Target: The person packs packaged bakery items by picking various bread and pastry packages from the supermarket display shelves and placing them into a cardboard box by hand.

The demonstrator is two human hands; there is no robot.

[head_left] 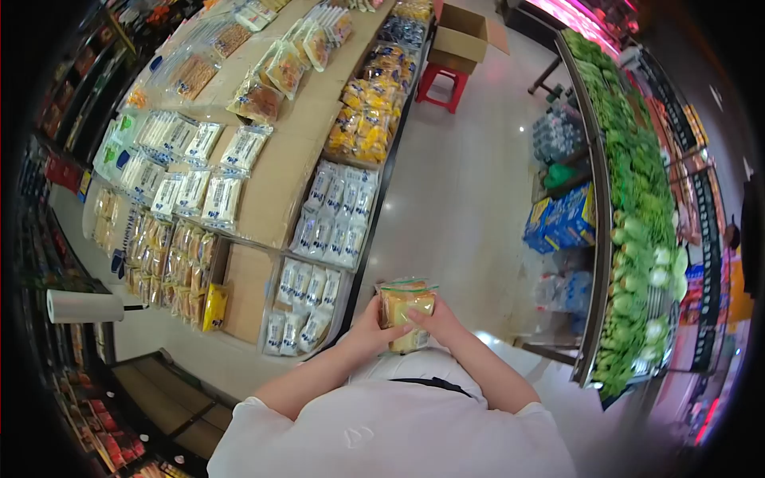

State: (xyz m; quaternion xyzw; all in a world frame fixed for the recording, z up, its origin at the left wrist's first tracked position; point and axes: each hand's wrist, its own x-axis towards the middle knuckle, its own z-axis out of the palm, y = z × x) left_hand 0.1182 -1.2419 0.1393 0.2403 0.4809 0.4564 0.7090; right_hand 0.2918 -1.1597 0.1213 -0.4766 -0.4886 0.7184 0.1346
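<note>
Both my hands hold clear packs of sliced bread (pixel 410 307) in front of my waist. My left hand (pixel 368 325) wraps round the left side, with its fingers partly hidden behind the packs. My right hand (pixel 437 320) grips the right side, its thumb lying across the front. A green strip runs along the top edge of the wrapping. To the left, close to my hands, a clear bin holds small white-wrapped packs (pixel 300 307). Behind it, another bin is filled with white and blue packs (pixel 339 203).
Yellow packs (pixel 370 111) fill a bin farther along the display table (pixel 275 191). A cardboard box (pixel 457 40) rests on a red stool (pixel 442 88) in the aisle. Leafy vegetables (pixel 629 159) line the stand on the right. A white plastic roll (pixel 84 306) juts out at left.
</note>
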